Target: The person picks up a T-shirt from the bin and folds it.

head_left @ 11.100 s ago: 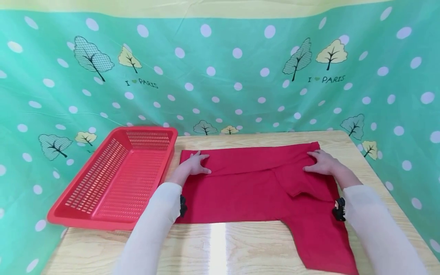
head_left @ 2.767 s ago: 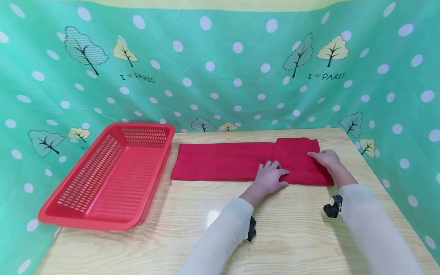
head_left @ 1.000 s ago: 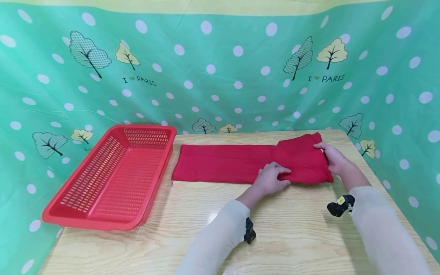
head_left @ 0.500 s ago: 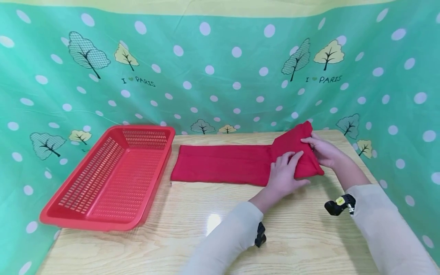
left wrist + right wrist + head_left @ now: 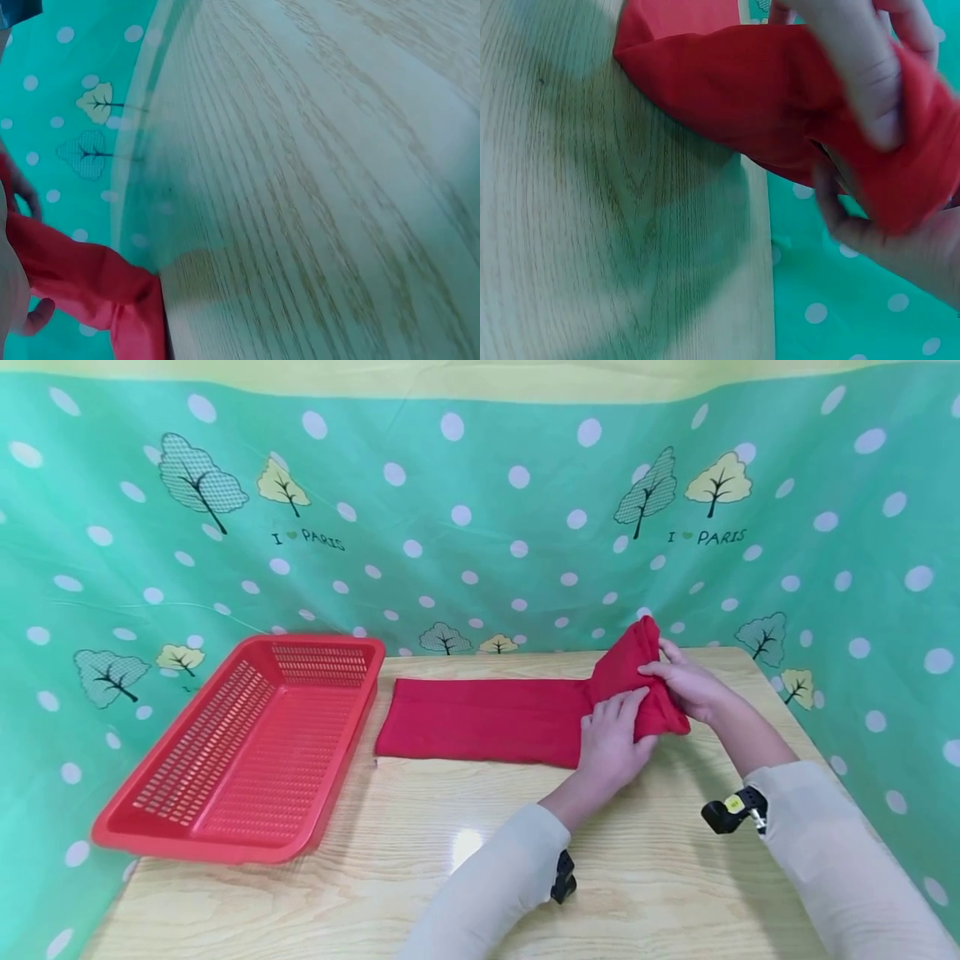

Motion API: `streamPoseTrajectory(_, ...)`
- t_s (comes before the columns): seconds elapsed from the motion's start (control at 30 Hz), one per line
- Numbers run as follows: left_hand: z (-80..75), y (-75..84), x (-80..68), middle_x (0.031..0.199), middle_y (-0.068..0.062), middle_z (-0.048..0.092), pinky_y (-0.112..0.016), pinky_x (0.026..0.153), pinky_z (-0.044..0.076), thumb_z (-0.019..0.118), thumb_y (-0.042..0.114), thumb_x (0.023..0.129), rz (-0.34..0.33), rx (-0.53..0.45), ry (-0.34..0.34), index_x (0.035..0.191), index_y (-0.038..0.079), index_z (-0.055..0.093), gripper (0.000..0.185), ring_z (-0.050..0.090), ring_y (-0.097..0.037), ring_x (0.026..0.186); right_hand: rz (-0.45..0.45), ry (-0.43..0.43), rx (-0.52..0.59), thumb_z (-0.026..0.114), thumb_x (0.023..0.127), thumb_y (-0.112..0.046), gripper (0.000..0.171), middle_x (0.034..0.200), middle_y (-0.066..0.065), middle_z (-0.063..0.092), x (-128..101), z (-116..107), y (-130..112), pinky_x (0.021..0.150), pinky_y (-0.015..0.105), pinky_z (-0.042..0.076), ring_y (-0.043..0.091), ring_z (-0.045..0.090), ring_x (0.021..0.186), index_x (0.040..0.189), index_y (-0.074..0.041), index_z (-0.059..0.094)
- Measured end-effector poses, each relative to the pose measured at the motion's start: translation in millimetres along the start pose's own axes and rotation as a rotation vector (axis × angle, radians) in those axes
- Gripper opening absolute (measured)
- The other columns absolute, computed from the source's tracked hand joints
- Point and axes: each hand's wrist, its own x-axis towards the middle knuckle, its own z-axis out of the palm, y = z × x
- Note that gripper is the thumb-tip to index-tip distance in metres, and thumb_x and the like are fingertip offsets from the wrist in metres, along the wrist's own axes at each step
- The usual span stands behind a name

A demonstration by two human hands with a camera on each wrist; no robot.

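On the right half of the wooden surface (image 5: pixel 420 893), both hands are working the right end of a red garment (image 5: pixel 487 720) that is lying folded into a long flat strip, its left end sitting just beside a red plastic basket (image 5: pixel 247 743). The right hand (image 5: pixel 686 681) is gripping that end from the far side, fingers curled over the bunched cloth and lifting it clear of the surface so that it is rising into a peak near the polka-dot backdrop (image 5: pixel 480 527). The left hand (image 5: pixel 611 739) is curling its fingers round the near side of the same raised end; it seems to be steadying the cloth and marking the crease line, so the lifted part can turn over the flat part without dragging the rest out of line. The right wrist view is showing the garment (image 5: pixel 727 90) wrapped over the fingers (image 5: pixel 855 67) of one hand, with a rounded, doubled edge hanging above the surface (image 5: pixel 592 225). Seen there, the fabric is looking soft, thin and plain, a uniform bright red with no print, and it is draping rather than holding any shape. The flat stretch is lying smooth with straight, parallel long edges, while the lifted end is creasing into loose folds.
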Motion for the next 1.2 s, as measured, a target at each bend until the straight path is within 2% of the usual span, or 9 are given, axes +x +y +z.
streamPoseTrajectory(0.13, -1.8, -5.6, 0.7, 0.136, 0.008, 0.05, -0.034, 0.091, 0.047, 0.052, 0.033, 0.093, 0.011, -0.143, -0.004, 0.14, 0.027, 0.039, 0.05, 0.049, -0.013, 0.121, -0.001, 0.011, 0.008, 0.043, 0.099, -0.024, 0.068, 0.124, 0.001, 0.036, 1, 1, 1, 0.078, 0.019, 0.051, 0.003, 0.055, 0.096, 0.15, -0.028, -0.001)
streamPoseTrajectory(0.33, -6.2, -14.3, 1.2, 0.133, 0.007, 0.054, -0.035, 0.093, 0.047, 0.048, 0.021, 0.091, -0.008, -0.359, 0.051, 0.137, 0.023, 0.046, 0.046, 0.053, -0.014, 0.119, -0.025, 0.011, 0.085, 0.043, 0.099, -0.022, 0.069, 0.129, 0.003, 0.034, 2, 9, 0, 0.077, 0.019, 0.052, 0.005, 0.055, 0.097, 0.15, -0.03, -0.002)
streamPoseTrajectory(0.57, -13.7, -22.6, -0.2, 0.127, 0.004, 0.057, -0.029, 0.092, 0.046, 0.046, 0.023, 0.092, -0.066, -0.546, 0.061, 0.139, 0.023, 0.042, 0.047, 0.055, -0.013, 0.11, -0.083, 0.062, 0.091, 0.04, 0.099, -0.018, 0.065, 0.15, 0.013, 0.016, 10, 26, -5, 0.079, 0.013, 0.049, 0.01, 0.044, 0.108, 0.151, -0.029, 0.003)
streamPoseTrajectory(0.7, -19.1, -29.0, 0.2, 0.123, 0.003, 0.057, -0.025, 0.087, 0.047, 0.047, 0.023, 0.09, -0.098, -0.645, 0.046, 0.139, 0.021, 0.04, 0.05, 0.055, -0.009, 0.103, -0.099, 0.11, 0.121, 0.041, 0.097, -0.013, 0.063, 0.143, 0.012, 0.026, 15, 38, -8, 0.077, 0.012, 0.049, 0.011, 0.047, 0.106, 0.151, -0.026, 0.01)
streamPoseTrajectory(0.8, -23.7, -33.7, -0.6, 0.123, 0.002, 0.056, -0.025, 0.086, 0.047, 0.048, 0.022, 0.089, -0.128, -0.692, 0.037, 0.14, 0.02, 0.039, 0.052, 0.054, -0.008, 0.101, -0.108, 0.143, 0.145, 0.042, 0.096, -0.01, 0.063, 0.128, 0.005, 0.036, 19, 46, -9, 0.076, 0.012, 0.05, 0.013, 0.049, 0.104, 0.151, -0.024, 0.015)
streamPoseTrajectory(0.9, -28.4, -38.9, -2.2, 0.126, 0.003, 0.055, -0.027, 0.089, 0.047, 0.048, 0.024, 0.09, -0.155, -0.72, 0.03, 0.141, 0.02, 0.037, 0.053, 0.054, -0.008, 0.104, -0.117, 0.17, 0.159, 0.043, 0.095, -0.008, 0.062, 0.118, -0.001, 0.04, 23, 55, -11, 0.075, 0.013, 0.05, 0.013, 0.051, 0.101, 0.15, -0.022, 0.019)
streamPoseTrajectory(1.2, -36.8, -59.7, -8.6, 0.126, 0.003, 0.057, -0.03, 0.087, 0.047, 0.049, 0.033, 0.093, -0.232, -0.772, 0.008, 0.142, 0.022, 0.032, 0.053, 0.056, -0.009, 0.104, -0.105, 0.213, 0.131, 0.043, 0.093, -0.005, 0.061, 0.126, 0.01, 0.041, 36, 80, -13, 0.072, 0.013, 0.05, 0.009, 0.054, 0.092, 0.149, -0.019, 0.023)
